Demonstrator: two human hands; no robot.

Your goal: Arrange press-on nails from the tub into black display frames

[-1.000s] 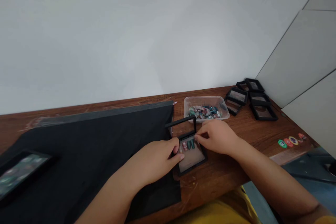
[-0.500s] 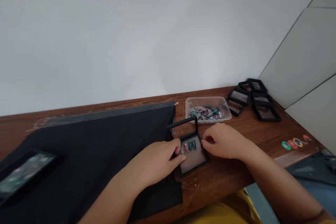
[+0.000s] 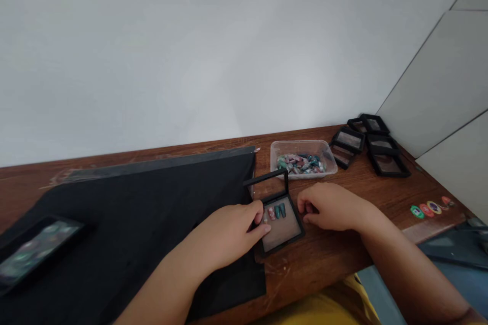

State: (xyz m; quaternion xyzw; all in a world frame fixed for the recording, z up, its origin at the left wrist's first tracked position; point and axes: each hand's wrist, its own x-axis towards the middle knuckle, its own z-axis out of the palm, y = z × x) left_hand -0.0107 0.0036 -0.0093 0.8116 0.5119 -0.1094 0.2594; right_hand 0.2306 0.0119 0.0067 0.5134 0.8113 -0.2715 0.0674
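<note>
A small black display case (image 3: 282, 232) stands with its framed lid (image 3: 267, 177) raised at the back. On its pale pad lie two dark green press-on nails (image 3: 279, 210), a pink patterned nail (image 3: 271, 213) and a pale nail (image 3: 266, 218) close to my left fingers. My left hand (image 3: 232, 231) grips the case's left side, its thumb reaching over the pad. My right hand (image 3: 330, 206) hovers just right of the case, apart from it, with fingers curled and thumb drawn in. What those fingertips hold, if anything, is hidden.
A clear plastic tub (image 3: 305, 175) of loose nails stands behind the case. Several black cases (image 3: 348, 139) are piled at the back right. Colourful stickers (image 3: 425, 209) lie at the right edge. A black mat (image 3: 152, 213) with another filled case (image 3: 36, 251) covers the left.
My right hand has drawn slightly right, away from the case's right edge. My left hand stays on the case, and the nails on the pad look the same.
</note>
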